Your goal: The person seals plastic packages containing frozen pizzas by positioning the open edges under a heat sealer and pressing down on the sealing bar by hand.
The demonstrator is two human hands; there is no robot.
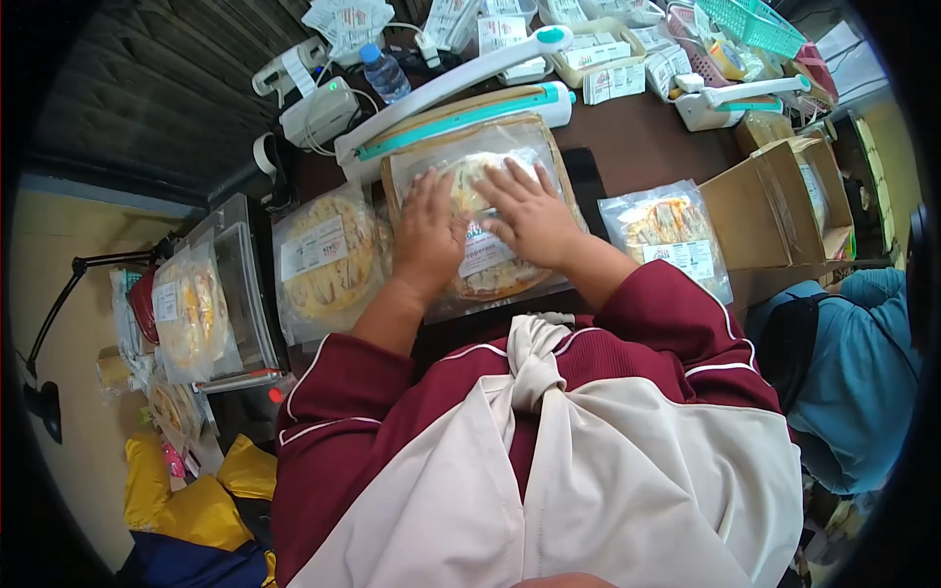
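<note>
A bagged pizza (493, 282) with a printed label lies in front of me on a brown board (555, 147). My left hand (431, 223) rests flat on the clear bag, its fingers stretched toward the far edge. Beside it, my right hand (534, 218) is spread over the bag, fingers apart. Both hands cover part of the pizza and label. Just beyond the board stands a white and teal bag sealer (470, 121), its long lever arm (446, 90) raised at a slant. Another bagged pizza (328, 257) lies to the left, and one more bagged pizza (670, 235) to the right.
Further left, a bagged pizza (192, 312) lies on a clear-lidded container (250, 284). An open cardboard box (760, 201) stands at the right. At the back are a water bottle (383, 74), label stacks (596, 54), a smaller sealer (730, 106) and a green basket (750, 27).
</note>
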